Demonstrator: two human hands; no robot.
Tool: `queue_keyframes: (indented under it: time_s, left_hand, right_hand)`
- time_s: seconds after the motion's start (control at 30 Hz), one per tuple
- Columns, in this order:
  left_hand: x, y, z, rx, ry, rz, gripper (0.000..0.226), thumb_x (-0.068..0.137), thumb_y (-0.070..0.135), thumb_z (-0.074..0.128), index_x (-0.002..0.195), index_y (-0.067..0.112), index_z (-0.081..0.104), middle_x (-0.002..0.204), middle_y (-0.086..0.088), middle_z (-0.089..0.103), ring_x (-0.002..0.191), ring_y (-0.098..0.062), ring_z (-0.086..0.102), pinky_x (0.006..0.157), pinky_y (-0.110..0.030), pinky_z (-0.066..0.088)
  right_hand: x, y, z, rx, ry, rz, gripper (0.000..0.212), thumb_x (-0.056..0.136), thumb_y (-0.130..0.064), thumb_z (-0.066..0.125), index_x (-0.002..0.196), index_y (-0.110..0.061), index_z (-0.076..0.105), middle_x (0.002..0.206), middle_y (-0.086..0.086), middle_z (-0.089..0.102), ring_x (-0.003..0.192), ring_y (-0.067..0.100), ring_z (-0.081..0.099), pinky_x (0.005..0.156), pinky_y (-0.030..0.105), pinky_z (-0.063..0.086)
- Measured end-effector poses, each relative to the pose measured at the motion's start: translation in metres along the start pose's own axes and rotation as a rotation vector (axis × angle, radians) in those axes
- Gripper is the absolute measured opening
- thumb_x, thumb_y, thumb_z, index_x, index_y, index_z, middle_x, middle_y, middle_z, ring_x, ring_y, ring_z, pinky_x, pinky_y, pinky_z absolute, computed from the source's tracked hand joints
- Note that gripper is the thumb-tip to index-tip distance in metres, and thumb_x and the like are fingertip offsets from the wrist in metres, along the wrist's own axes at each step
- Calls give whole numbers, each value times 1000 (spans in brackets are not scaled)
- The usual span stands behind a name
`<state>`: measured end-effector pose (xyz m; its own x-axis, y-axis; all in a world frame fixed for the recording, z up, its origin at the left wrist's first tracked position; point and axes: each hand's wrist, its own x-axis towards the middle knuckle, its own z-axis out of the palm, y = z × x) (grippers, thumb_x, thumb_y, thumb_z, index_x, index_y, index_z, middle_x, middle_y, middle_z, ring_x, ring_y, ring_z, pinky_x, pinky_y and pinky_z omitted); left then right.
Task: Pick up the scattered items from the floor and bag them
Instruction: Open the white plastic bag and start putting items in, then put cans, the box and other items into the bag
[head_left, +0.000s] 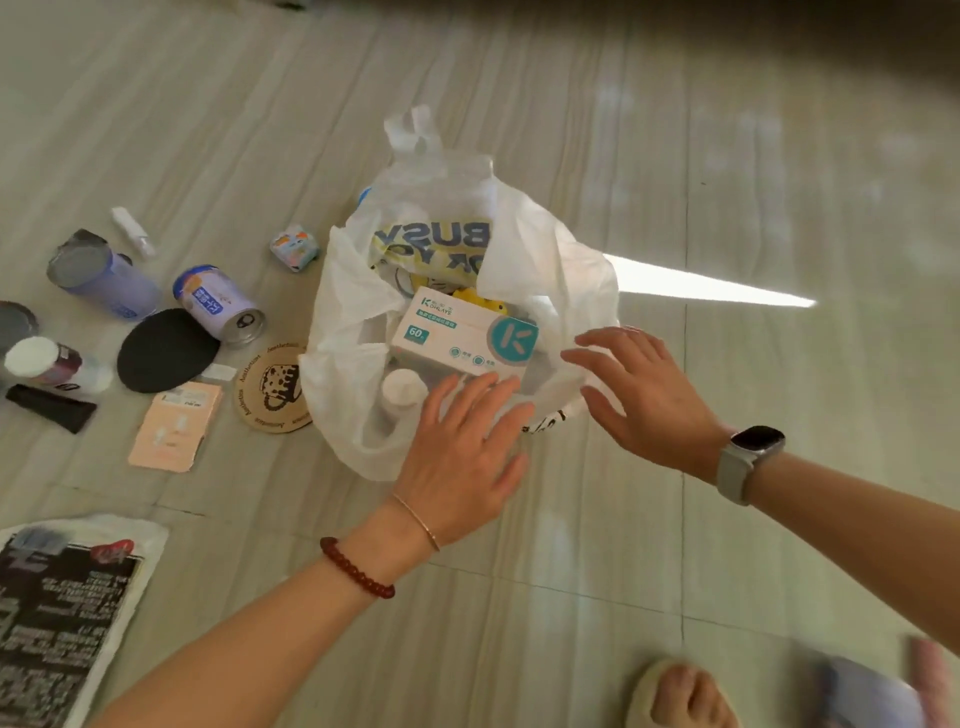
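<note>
A white plastic bag (358, 322) stands open on the floor. Inside it lie a white box with a teal K (462, 332), a white-capped bottle (402, 387), a yellow item (480, 301) and a printed packet (436, 249). My left hand (462, 457) hovers with fingers spread at the bag's near rim. My right hand (639, 389) is spread beside the bag's right edge. Neither hand holds anything. Scattered to the left lie a blue-white can (218, 306), a purple tin (104, 275), a black disc (166, 351), a round cork coaster (272, 389) and a pink packet (174, 426).
Further left lie a small white tube (132, 231), a small printed pack (294, 248), a white-lidded jar (41, 361) and a black tube (49, 408). A printed bag (62, 618) lies at lower left. My slippered foot (680, 696) is at the bottom edge.
</note>
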<state>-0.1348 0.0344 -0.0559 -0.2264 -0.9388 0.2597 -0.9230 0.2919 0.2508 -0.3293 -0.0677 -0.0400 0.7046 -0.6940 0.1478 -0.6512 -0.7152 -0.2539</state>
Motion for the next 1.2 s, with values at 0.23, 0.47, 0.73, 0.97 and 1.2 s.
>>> queue_keyframes:
  time_s: [0.23, 0.47, 0.73, 0.97, 1.2]
  left_hand:
    - [23, 105, 65, 156, -460, 357, 58, 76, 42, 32, 123, 18, 54, 132, -9, 55, 127, -33, 45, 106, -60, 17]
    - [12, 130, 129, 173, -848, 439, 74, 88, 56, 32, 143, 29, -9, 155, -8, -15, 141, -32, -17, 110, -59, -7]
    - [15, 128, 126, 90, -896, 376, 64, 90, 45, 39, 144, 26, 10, 156, -5, -3, 143, -27, -5, 113, -54, 2]
    - [48, 130, 82, -1374, -734, -655, 65, 83, 46, 54, 138, 18, 32, 134, 4, 42, 120, -11, 43, 105, -35, 38]
    - [53, 124, 86, -1378, -529, -873, 14, 85, 37, 56, 89, 24, 50, 96, -7, 60, 82, -18, 58, 76, -31, 50]
  right_hand:
    - [-145, 27, -20, 51, -72, 804, 39, 82, -19, 48, 118, -8, 56, 120, 18, 56, 112, 39, 50, 90, 48, 43]
    - [-297, -4, 5, 110, -317, 1651, 75, 83, -45, 56, 143, -25, 16, 151, 14, 15, 133, 38, 27, 103, 51, 33]
    - [-276, -2, 13, 187, -145, 1568, 82, 78, -31, 62, 143, -25, 13, 130, 14, 41, 108, 34, 51, 78, 42, 50]
    - [-179, -2, -7, 898, 231, 1239, 73, 73, -22, 76, 133, -20, 34, 111, -2, 57, 90, 9, 60, 74, 19, 51]
    - [-170, -7, -8, 817, 245, 1006, 40, 90, -13, 54, 130, -13, 47, 127, -4, 45, 113, 11, 50, 93, 15, 45]
